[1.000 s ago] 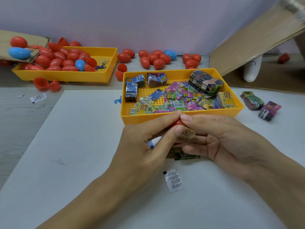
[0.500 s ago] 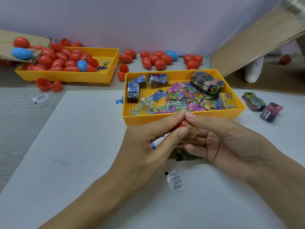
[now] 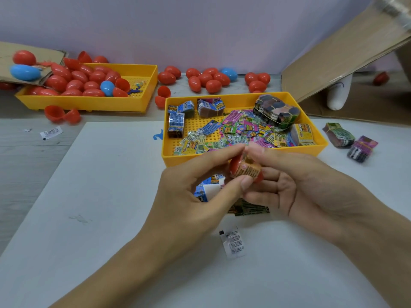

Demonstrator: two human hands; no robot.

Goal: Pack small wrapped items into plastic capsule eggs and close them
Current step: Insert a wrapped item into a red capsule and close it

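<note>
Glossy plastic eggs [image 3: 213,80], matt cardboard [image 3: 333,56]

Red and blue eggs [image 3: 84,81] fill one yellow tray [image 3: 142,103]; multicoloured printed packets [image 3: 242,130] fill another [image 3: 244,157].

Red capsule egg [image 3: 235,166], orange wrapped item [image 3: 249,168] poking out.

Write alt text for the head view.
Both hands, left hand and right hand, pinch a red capsule egg with a folded wrapped item sticking out, just in front of a yellow tray of wrapped items. Behind, another yellow tray holds red and blue eggs.
</note>
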